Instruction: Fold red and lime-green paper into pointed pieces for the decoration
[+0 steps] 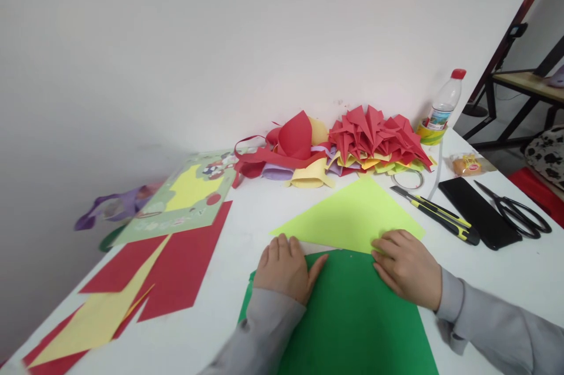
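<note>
Flatly, the left hand [284, 269] lies with fingers close together and thumb out, its fingertips at the lime paper's [352, 210] near-left edge. The right hand [408, 263] rests on that paper's near-right part, fingers curled; whether it pinches, I cannot tell. The paper lies just beyond the green sheet [356, 316] on the white table [189, 345].

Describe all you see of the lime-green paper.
The lime-green paper looks plain and thin. It shows as a broad triangle on the white table, one point facing away. The left hand touches its near left corner; the right hand covers part of its near right edge. Its near edge lies by the green paper. Any folding is unclear.
</note>
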### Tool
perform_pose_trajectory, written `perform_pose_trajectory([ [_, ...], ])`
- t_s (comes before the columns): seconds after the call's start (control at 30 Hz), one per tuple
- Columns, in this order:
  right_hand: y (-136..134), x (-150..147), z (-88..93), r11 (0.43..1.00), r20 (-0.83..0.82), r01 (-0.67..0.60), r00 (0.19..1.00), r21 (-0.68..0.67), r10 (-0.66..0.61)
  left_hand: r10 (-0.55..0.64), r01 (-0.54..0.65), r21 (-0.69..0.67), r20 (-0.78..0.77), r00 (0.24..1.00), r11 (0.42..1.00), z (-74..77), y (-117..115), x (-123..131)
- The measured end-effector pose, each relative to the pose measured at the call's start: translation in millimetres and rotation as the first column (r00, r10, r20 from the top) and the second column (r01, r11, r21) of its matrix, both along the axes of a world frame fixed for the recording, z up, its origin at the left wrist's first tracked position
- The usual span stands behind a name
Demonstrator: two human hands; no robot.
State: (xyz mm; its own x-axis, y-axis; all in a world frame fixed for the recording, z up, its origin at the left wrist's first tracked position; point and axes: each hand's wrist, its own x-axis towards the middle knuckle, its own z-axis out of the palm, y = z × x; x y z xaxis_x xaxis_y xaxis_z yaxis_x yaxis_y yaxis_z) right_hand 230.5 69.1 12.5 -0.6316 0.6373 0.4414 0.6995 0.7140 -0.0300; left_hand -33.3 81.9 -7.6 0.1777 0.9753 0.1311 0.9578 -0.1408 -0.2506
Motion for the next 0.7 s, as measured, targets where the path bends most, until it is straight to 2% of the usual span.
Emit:
perform_pose_trajectory([
  [0.1, 0, 0, -0.1, 1.0, -0.003, 0.003, 1.0, 0.004, -0.003, 0.066, -0.066, 0.036, -0.016, 0.998, 0.997, 5.9, 9, -5],
  [0.23, 0, 0, 1.3, 1.0, -0.001, 0.004, 1.0, 0.011, -0.004, 0.09, -0.089, 0.05, -0.021, 0.996, 0.995, 10.6, 17, -12],
  [0.43, 0, 0, -0.1, 1.0, 0.032, 0.02, 0.999, -0.003, -0.02, 0.097, -0.095, 0.069, -0.038, 0.995, 0.993, 6.2, 16, -12],
  [0.6, 0, 0, 0.1, 1.0, 0.04, 0.016, 0.999, -0.003, -0.016, 0.076, -0.072, 0.081, -0.051, 0.996, 0.994, 1.9, 9, -7],
  [0.7, 0, 0, -0.4, 1.0, 0.033, 0.018, 0.999, -0.004, -0.017, 0.003, 0.0, 0.064, -0.038, 0.999, 0.998, -2.4, 2, -3],
])
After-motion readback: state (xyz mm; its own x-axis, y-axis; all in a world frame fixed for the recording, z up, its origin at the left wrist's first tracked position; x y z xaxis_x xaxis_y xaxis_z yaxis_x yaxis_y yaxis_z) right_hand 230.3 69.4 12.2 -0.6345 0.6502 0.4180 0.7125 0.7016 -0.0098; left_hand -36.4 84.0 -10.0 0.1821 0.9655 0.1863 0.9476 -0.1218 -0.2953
